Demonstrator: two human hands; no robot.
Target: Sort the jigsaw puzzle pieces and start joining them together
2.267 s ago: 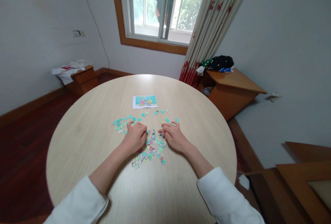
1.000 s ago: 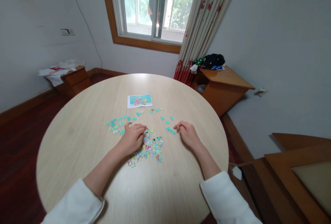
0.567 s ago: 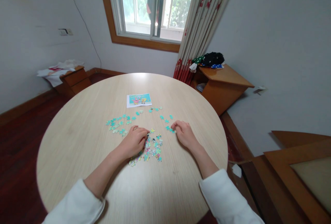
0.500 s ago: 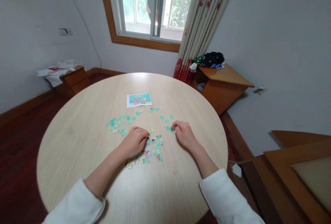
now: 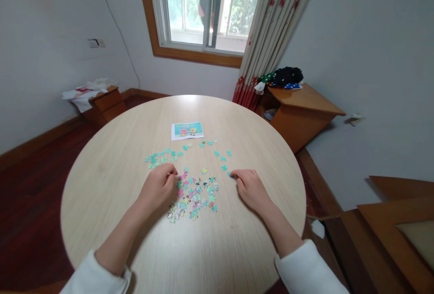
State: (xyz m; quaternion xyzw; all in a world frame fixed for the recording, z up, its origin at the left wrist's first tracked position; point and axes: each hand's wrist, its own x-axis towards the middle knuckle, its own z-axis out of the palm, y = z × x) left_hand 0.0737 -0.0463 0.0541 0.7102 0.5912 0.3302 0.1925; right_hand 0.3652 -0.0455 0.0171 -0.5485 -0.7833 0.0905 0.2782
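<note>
My left hand is curled, thumb against fingers, at the left edge of a loose pile of jigsaw pieces. Whatever its fingertips may hold is hidden. My right hand rests right of the pile with its fingers bent together, their tips on a teal jigsaw piece. Several teal pieces lie just beyond that hand. A wider group of teal and pale pieces spreads out past my left hand. Behind them lies a printed picture with pink and yellow cartoon figures on teal.
Everything lies on a round pale wooden table. Beyond it stand a small cabinet with papers at left and a wooden cabinet with dark cloth on top at right. A wooden chair is at the right.
My left hand has moved left off the pile, uncovering pink and teal pieces. My right hand has drawn slightly back toward me. The view has turned a little left.
</note>
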